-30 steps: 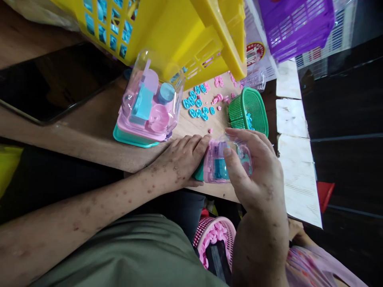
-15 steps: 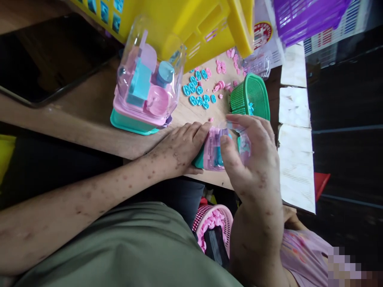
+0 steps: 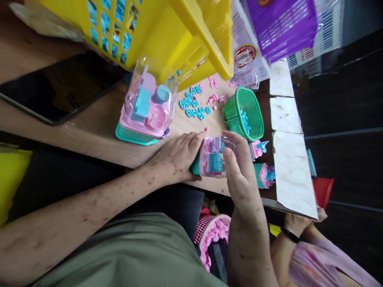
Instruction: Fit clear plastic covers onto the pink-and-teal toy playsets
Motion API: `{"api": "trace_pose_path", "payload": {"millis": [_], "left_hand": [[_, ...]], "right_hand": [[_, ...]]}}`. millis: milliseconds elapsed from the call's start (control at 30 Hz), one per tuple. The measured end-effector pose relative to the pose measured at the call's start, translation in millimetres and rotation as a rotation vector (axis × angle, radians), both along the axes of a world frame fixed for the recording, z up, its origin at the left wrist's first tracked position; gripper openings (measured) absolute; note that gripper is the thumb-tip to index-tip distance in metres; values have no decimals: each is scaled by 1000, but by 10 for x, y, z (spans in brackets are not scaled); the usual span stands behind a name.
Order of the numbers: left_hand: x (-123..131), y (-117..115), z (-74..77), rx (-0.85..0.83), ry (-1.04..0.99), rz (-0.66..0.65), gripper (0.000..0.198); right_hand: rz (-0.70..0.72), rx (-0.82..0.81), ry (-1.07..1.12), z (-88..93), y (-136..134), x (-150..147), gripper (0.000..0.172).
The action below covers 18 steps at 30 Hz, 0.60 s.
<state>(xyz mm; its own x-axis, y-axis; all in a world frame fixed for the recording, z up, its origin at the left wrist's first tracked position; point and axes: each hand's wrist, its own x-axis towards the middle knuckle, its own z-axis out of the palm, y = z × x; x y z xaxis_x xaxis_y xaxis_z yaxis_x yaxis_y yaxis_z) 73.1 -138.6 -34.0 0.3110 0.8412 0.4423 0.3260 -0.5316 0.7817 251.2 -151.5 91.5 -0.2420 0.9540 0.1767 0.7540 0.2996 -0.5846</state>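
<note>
My left hand (image 3: 181, 157) is closed round the green base of a small toy playset (image 3: 214, 161), which lies on its side near the table's front edge. Its pink top carries a blue block and a lilac piece. My right hand (image 3: 241, 161) grips the clear plastic cover (image 3: 228, 142) over that top, thumb on the near face and fingers behind. Whether the cover is fully seated I cannot tell. A similar playset (image 3: 148, 105) with a clear cover stands upright left of my hands.
Behind are a yellow basket (image 3: 155, 36), blue wheel-like pieces (image 3: 194, 103) and pink bits. A green basket (image 3: 259, 115) stands right, with uncovered playsets (image 3: 263, 175) nearby. A phone (image 3: 66, 85) lies left; a pink basket (image 3: 221, 217) sits below. A co-worker's hands (image 3: 299, 223) show lower right.
My right hand has moved left with the clear cover, bringing it over the playset's pink top. My left hand stays on the base. The view has shifted, showing uncovered playsets and more of the co-worker's arms.
</note>
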Motion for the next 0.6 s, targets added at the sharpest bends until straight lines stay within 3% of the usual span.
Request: {"api": "trace_pose_path", "payload": {"millis": [133,200,267,333,400,467,533,600], "left_hand": [[0,-14,-43,42,27,6,142],[-29,-73,32,93,57,51,155],[-89,-174,200,182,102,118,158],[-183,-287,420,300,169,162,142],[-310,-355,613,419,261,171,114],[-453,-333,718,513,354,186,90],[-597,-234,732,566,426,221,71],[-726,-120,707,585,471,258,57]], "right_hand": [[19,-88,105,-88,51,169,50],[21,-120,134,-98,93,194,55],[11,-135,181,-120,119,123,61],[5,-144,265,-169,139,-45,66],[40,-156,376,-239,199,-222,67],[73,-97,428,-308,330,-255,61],[19,111,344,-362,513,-24,52],[-151,418,161,-400,707,459,43]]}}
